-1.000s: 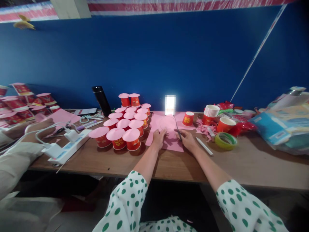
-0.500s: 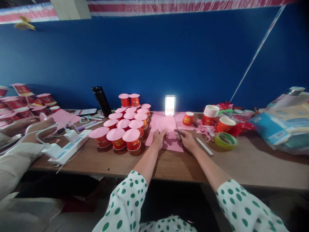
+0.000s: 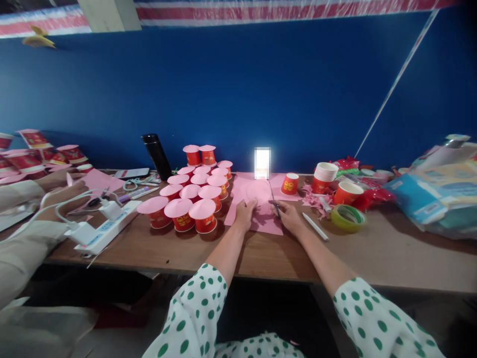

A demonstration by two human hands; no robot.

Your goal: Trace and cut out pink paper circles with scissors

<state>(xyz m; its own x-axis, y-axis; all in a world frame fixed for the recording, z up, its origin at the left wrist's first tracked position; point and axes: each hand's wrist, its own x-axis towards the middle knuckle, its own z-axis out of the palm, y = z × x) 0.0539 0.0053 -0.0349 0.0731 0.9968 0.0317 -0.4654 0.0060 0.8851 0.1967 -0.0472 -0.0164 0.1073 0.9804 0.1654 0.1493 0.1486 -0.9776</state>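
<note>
A pink sheet of paper lies in front of me, with a round outline visible on it. My left hand is closed on the left part of this sheet, thumb on top, just below the round shape. My right hand grips a pair of dark scissors at the sheet's right edge, the blades pointing away from me beside the round shape. How far the blades are apart I cannot tell. Behind the sheet, a bright phone stands upright against the blue wall.
Red paper cups topped with pink discs stand to the left. To the right are a single cup, pink scraps, stacked cups, a tape roll and a white pen. A co-worker's hands are behind a power strip.
My hands, the scissors and the sheet stay almost in place. At the left, the co-worker's hands have shifted slightly.
</note>
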